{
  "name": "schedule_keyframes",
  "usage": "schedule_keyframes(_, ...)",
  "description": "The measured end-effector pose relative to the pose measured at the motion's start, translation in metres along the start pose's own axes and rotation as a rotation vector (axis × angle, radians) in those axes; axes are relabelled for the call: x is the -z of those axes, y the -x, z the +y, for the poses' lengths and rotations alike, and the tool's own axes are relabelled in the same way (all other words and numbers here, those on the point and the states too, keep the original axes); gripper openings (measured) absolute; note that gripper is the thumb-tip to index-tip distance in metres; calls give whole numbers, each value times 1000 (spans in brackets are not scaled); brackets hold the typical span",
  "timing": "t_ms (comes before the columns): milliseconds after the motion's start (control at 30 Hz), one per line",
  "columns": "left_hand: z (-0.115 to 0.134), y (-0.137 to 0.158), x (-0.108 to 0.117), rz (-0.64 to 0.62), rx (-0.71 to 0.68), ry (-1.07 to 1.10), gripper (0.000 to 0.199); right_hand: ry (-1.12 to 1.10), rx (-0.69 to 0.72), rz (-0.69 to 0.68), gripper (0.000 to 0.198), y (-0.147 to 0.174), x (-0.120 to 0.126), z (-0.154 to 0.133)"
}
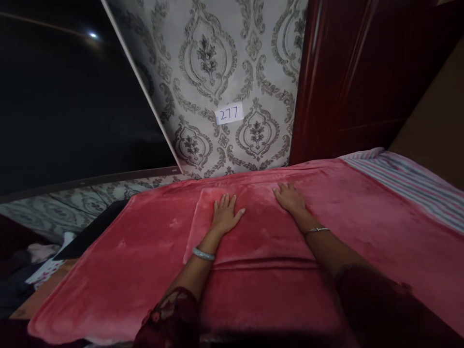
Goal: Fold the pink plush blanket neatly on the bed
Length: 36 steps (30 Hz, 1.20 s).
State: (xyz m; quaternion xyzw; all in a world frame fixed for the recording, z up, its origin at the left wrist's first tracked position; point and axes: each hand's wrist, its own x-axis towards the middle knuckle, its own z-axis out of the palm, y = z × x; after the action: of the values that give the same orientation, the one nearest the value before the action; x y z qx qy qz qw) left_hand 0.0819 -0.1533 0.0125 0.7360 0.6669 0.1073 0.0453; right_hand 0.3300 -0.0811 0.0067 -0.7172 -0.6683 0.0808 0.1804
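Lying palm down, both hands press onto a folded red cloth (266, 229), which rests in the middle of a larger red plush cover (130, 251). As seen from the head, the folded piece reads broader from left to right than it is deep, so its long axis seems to run sideways, roughly along the foot of the wall (207, 58). Its stacked fold lines, two dark creases, lie on the near side and face the person; the left edge slants away toward the wall, and the right edge is largely hidden by the right forearm.

The left hand (225, 215) is spread flat near the cloth's left side, fingers directed at the wall, thumb out to the right; a pale bangle (203, 253) circles that wrist. The right hand (291, 198) lies flat at the far right corner, fingers aimed forward and a little left, below it a thin bracelet (318, 230). Neither hand grips anything.

Striped fabric (413, 181) borders the cover at the far right. A paper label (229, 113) reading 277 is on the patterned wall, between a dark screen (76, 106) on the left and a dark red wooden panel (333, 82) on the right.
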Motion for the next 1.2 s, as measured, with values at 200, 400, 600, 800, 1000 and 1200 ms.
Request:
schedule_keyframes(200, -1, 0, -2, 7, 11, 22, 72, 21, 73, 50, 56, 6, 11, -7)
schedule_keyframes(400, 1, -1, 8, -4, 5, 37, 72, 48, 531, -64, 50, 22, 21, -43)
schedule_keyframes(600, 26, 36, 21, 17, -284, 90, 65, 63, 774, -213, 53, 23, 12, -63)
schedule_keyframes(800, 45, 83, -6, -6, -430, 21, 70, 49, 833, -272, 55, 5, -5, -42)
schedule_keyframes(1000, 41, 81, -10, -43, -446, 26, 67, 112, 667, -245, 55, -30, -15, -31)
schedule_keyframes(1200, 41, 82, -10, -29, -437, 28, 66, 165, 506, -120, 55, -28, -20, -35)
